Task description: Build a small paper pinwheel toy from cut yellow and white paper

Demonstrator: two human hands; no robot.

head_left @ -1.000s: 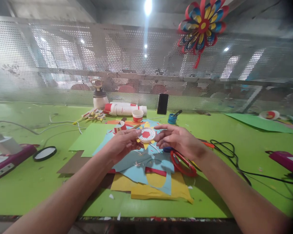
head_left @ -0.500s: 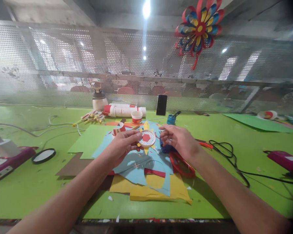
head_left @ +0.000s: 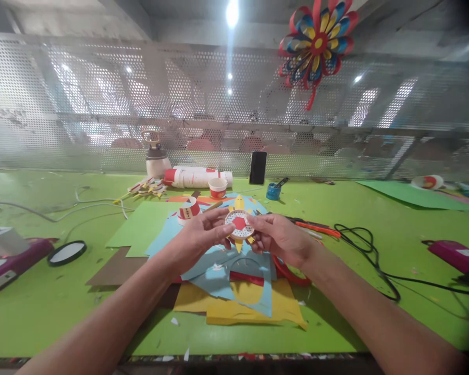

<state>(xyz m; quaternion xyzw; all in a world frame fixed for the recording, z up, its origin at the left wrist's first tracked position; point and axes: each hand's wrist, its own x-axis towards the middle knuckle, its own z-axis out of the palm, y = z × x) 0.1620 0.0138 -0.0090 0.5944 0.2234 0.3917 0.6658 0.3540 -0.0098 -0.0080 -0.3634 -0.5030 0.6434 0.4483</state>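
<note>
Pinching a paper disc (head_left: 239, 224) between them, left hand (head_left: 195, 240) and right hand (head_left: 280, 238) meet.

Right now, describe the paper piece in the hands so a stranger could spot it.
On the green table, above the pile of blue and yellow paper, both hands hold one small paper disc, left hand and right hand either side. It alone is white-rimmed with a red centre and yellow points.

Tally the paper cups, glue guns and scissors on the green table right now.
Paper cups: 2, upright cup and tipped cup
Glue guns: 2, left glue gun and right glue gun
Scissors: 1, red scissors
Total: 5
</note>
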